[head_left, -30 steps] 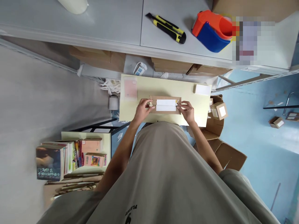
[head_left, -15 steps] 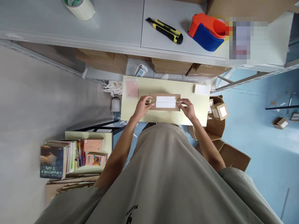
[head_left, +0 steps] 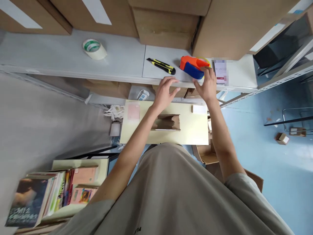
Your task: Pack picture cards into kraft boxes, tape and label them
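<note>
My left hand [head_left: 165,94] is raised before the shelf edge, fingers apart and holding nothing, below a yellow-and-black utility knife [head_left: 161,66]. My right hand [head_left: 207,85] is at an orange-and-blue tape dispenser [head_left: 193,68]. Its fingertips overlap the dispenser's right end, with thumb and fingers spread; whether they touch it I cannot tell. Below, on the pale yellow table [head_left: 193,130], lies a small cardboard box [head_left: 168,122] with its hollow inside facing up, partly hidden by my left forearm.
A tape roll [head_left: 95,49] and a phone [head_left: 220,71] lie on the grey shelf [head_left: 119,52], with large cartons [head_left: 168,29] behind. The table also bears a pink book [head_left: 133,111] and a white stack [head_left: 199,109]. Books [head_left: 58,189] stand at lower left.
Both hands have let go of the small box and moved up to the shelf. The box now shows its hollow inside instead of its white label. The view has tilted up.
</note>
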Demonstrator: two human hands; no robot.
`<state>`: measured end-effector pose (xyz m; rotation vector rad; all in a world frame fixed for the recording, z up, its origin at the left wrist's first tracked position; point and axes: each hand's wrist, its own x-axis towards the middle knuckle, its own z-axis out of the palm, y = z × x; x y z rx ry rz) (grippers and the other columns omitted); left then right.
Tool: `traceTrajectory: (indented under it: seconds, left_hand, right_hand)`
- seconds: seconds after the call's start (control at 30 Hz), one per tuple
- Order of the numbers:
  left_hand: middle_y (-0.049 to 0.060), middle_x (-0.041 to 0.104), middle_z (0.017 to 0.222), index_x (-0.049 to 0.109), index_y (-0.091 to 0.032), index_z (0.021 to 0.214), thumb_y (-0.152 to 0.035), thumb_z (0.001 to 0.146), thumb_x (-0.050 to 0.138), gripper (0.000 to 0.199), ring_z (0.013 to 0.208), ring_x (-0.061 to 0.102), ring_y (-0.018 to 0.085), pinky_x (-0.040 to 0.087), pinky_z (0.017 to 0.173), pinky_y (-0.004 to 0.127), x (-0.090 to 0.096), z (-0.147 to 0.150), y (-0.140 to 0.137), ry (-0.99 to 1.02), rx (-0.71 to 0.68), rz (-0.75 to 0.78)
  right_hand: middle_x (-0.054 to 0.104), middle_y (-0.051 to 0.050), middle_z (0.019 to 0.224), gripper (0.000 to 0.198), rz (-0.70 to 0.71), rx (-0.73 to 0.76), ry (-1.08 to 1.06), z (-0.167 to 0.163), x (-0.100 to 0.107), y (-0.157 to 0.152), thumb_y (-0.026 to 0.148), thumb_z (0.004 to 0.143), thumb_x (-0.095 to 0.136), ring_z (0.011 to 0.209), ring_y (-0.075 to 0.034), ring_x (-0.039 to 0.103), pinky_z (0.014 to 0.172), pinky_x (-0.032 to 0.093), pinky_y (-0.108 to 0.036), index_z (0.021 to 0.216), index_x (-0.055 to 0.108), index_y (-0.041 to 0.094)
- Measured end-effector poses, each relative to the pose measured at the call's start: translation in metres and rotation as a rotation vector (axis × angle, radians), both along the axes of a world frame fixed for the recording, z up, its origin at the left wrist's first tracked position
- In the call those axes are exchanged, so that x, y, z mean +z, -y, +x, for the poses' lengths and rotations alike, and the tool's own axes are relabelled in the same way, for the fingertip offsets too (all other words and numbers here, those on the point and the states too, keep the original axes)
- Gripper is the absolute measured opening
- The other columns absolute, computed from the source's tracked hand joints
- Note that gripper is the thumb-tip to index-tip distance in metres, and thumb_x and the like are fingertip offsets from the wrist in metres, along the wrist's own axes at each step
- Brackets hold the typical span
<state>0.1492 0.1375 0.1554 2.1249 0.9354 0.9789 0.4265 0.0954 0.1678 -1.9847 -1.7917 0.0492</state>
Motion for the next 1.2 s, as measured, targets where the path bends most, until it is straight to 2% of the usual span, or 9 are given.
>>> traceTrajectory:
  seconds: [0.17,0.37,0.47,0.57,0.67,0.77,0.87,1.0,1.2]
  left_hand:
    - [0.015,0.077,0.149,0.077,-0.025,0.139,-0.037,0.114,0.079,0.028,0.147,0.070,0.034,0.058,0.129,0.048,0.019,0.036,-0.015,0.061,-0.036,0.047]
    - [0.014,0.079,0.144,0.078,-0.022,0.135,-0.030,0.111,0.079,0.025,0.141,0.074,0.032,0.059,0.126,0.047,0.003,0.035,-0.002,0.091,-0.015,-0.046]
    - [0.012,0.082,0.140,0.077,-0.023,0.134,-0.034,0.112,0.079,0.024,0.130,0.079,0.028,0.063,0.120,0.043,-0.012,0.015,0.024,0.156,0.004,-0.155]
    - [0.013,0.085,0.136,0.077,-0.023,0.131,-0.046,0.113,0.079,0.030,0.120,0.083,0.025,0.067,0.114,0.041,-0.025,-0.013,0.068,0.282,0.023,-0.306]
    - [0.012,0.086,0.127,0.077,-0.023,0.127,-0.060,0.108,0.084,0.043,0.114,0.085,0.024,0.070,0.109,0.039,-0.033,-0.039,0.118,0.401,0.055,-0.455]
    - [0.010,0.087,0.116,0.078,-0.023,0.121,-0.066,0.100,0.093,0.051,0.106,0.085,0.024,0.071,0.102,0.038,-0.036,-0.058,0.156,0.432,0.106,-0.550]
    - [0.008,0.086,0.110,0.078,-0.023,0.114,-0.068,0.097,0.096,0.051,0.100,0.084,0.023,0.071,0.096,0.038,-0.038,-0.075,0.176,0.433,0.156,-0.555]
    - [0.008,0.086,0.111,0.079,-0.024,0.111,-0.070,0.103,0.089,0.047,0.099,0.083,0.023,0.070,0.096,0.039,-0.035,-0.094,0.187,0.404,0.205,-0.515]
    - [0.008,0.086,0.110,0.084,-0.025,0.112,-0.077,0.100,0.087,0.054,0.101,0.080,0.025,0.067,0.096,0.039,-0.032,-0.130,0.177,0.447,0.167,-0.602]
  right_hand:
    - [0.062,-0.036,0.170,0.074,-0.181,-0.018,0.183,0.002,0.011,-0.055,0.058,0.121,0.053,0.160,-0.053,0.058,0.135,0.042,-0.076,0.174,0.049,0.006]
    - [0.076,-0.038,0.148,0.076,-0.250,-0.038,0.197,-0.009,0.009,-0.072,0.062,0.123,0.051,0.143,-0.052,0.071,0.124,0.050,-0.072,0.168,0.050,0.000]
    - [0.077,-0.035,0.146,0.075,-0.149,-0.109,0.054,-0.022,0.006,-0.034,0.067,0.124,0.046,0.137,-0.051,0.075,0.116,0.058,-0.069,0.169,0.051,0.008]
    - [0.078,-0.027,0.145,0.082,-0.101,-0.078,-0.292,-0.048,-0.001,0.034,0.081,0.118,0.052,0.133,-0.048,0.079,0.112,0.064,-0.069,0.169,0.051,0.017]
    - [0.081,-0.020,0.145,0.087,-0.155,0.089,-0.830,-0.086,-0.011,0.103,0.092,0.103,0.072,0.134,-0.041,0.080,0.117,0.067,-0.062,0.159,0.059,0.026]
    - [0.085,-0.015,0.139,0.086,-0.247,0.118,-1.131,-0.126,-0.022,0.147,0.093,0.091,0.087,0.137,-0.037,0.079,0.121,0.067,-0.056,0.144,0.065,0.029]
    - [0.085,-0.013,0.132,0.088,-0.294,0.104,-1.202,-0.158,-0.033,0.164,0.095,0.084,0.092,0.131,-0.036,0.080,0.118,0.068,-0.056,0.136,0.064,0.030]
    - [0.081,-0.010,0.127,0.084,-0.295,0.093,-1.150,-0.185,-0.039,0.166,0.098,0.089,0.085,0.117,-0.032,0.078,0.113,0.069,-0.055,0.133,0.063,0.030]
    - [0.077,-0.009,0.117,0.082,-0.344,0.131,-0.916,-0.197,-0.028,0.156,0.100,0.093,0.079,0.103,-0.029,0.073,0.100,0.070,-0.051,0.130,0.065,0.028]
